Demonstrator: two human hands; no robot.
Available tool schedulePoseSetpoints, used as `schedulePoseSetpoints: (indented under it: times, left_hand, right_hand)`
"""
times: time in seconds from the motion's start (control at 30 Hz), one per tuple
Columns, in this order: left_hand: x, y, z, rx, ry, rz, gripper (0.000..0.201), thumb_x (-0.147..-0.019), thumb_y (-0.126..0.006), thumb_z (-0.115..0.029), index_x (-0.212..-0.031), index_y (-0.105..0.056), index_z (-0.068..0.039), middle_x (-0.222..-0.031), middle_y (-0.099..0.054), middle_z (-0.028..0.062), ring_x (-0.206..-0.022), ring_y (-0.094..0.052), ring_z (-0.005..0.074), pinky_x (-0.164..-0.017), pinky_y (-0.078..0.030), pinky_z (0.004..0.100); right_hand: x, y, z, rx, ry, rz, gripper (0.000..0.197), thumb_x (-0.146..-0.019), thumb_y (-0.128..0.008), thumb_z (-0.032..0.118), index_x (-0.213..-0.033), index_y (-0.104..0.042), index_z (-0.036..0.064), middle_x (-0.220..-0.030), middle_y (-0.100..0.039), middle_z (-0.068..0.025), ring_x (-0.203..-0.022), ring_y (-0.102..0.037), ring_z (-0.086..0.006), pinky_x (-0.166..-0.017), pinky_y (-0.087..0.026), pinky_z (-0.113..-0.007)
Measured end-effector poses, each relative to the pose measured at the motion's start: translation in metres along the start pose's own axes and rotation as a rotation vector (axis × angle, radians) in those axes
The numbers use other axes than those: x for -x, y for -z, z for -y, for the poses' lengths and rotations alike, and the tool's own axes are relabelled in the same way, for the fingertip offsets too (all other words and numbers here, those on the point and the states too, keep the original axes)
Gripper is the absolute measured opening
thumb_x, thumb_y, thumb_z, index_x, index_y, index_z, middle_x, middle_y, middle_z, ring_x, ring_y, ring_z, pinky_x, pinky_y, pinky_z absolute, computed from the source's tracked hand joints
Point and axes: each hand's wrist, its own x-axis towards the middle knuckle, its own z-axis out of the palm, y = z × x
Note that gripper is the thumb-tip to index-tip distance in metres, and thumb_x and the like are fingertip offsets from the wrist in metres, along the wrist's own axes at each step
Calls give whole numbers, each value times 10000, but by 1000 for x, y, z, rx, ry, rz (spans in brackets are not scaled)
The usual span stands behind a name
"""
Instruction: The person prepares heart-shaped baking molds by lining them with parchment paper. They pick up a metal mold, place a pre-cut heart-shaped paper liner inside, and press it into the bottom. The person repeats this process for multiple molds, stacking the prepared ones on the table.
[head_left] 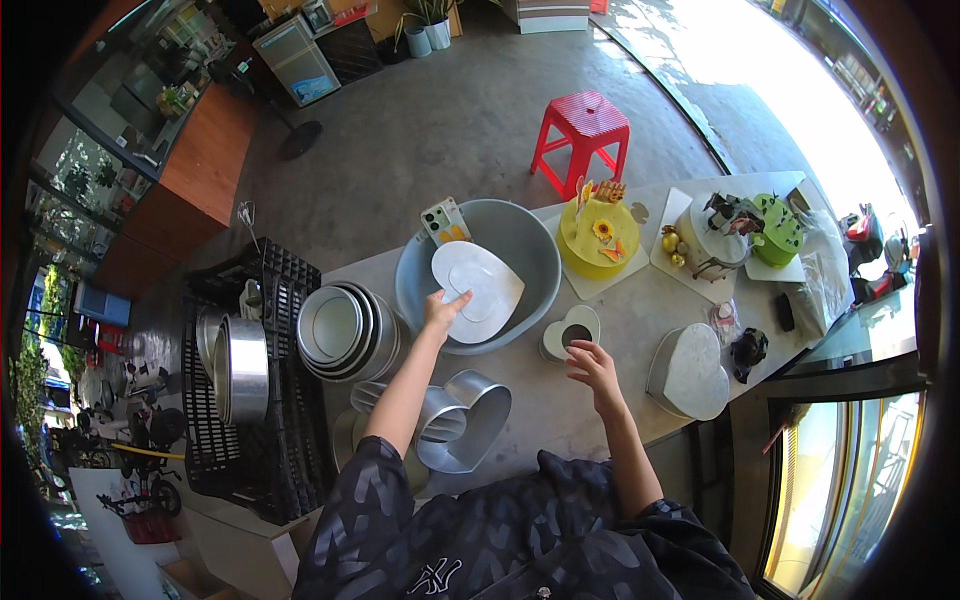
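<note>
My left hand [441, 311] grips the edge of a flat, heart-shaped metal cake pan base [487, 310], thumb on its top face. It is held over a large grey-blue basin [541, 262], hiding part of the inside. My right hand [594, 370] is open, fingers apart, just beside a small heart-shaped tin [588, 319]; I see nothing in it. Nested round cake tins [332, 325] stand left of the basin. Nearer me lie an open heart-shaped cake ring [487, 400] and smaller rings, partly behind my left forearm. A large heart-shaped tin [694, 373] sits at the right.
A phone [446, 219] leans at the basin's far rim. Decorated yellow [588, 250], white [708, 243] and green [776, 232] cakes stand at the far right of the table. At the left, a black plastic crate [293, 390] holds round tins. A red stool [590, 118] stands beyond the table.
</note>
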Motion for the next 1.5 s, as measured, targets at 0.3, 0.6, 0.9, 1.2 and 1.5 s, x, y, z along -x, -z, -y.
schedulePoseSetpoints:
  times: [0.3,0.6,0.9,1.2,1.5]
  left_hand:
    - [-7,-23,11,-177,90,16,860,-572,-771,-412,-1134,-429,141,-1103,-518,241,-1031,-513,267,-871,-402,333]
    - [-26,-15,51,-595,-175,-16,768,-599,-637,-619,-918,-575,76,-896,-594,251,-892,-574,347,-768,-446,385]
    - [-10,-20,25,-678,-150,-24,800,-625,-589,-642,-1022,-525,49,-956,-578,247,-932,-550,371,-788,-445,411]
    - [-9,-14,23,-643,-138,33,844,-602,-607,-641,-1074,-502,51,-995,-563,258,-962,-539,368,-816,-438,403]
    - [-5,-9,18,-734,-159,-41,641,-702,-588,-515,-1042,-521,24,-1009,-542,247,-965,-518,370,-816,-421,409]
  right_hand:
    - [-18,29,-28,116,25,-200,424,-762,-618,227,-1119,-465,56,-1055,-543,-72,-904,-535,-134,-693,-452,-284]
    - [-33,26,-32,143,20,-260,377,-765,-609,201,-1084,-485,43,-951,-564,-58,-783,-559,-119,-611,-462,-257]
    - [-34,27,-32,103,7,-279,334,-777,-590,196,-1056,-509,32,-923,-574,-63,-750,-561,-117,-603,-469,-258]
    - [-33,27,-33,87,13,-284,329,-782,-583,199,-1055,-511,30,-895,-582,-53,-733,-551,-108,-606,-473,-261]
    - [-32,30,-36,128,33,-307,343,-771,-603,207,-1050,-513,29,-893,-580,-60,-724,-548,-111,-585,-471,-255]
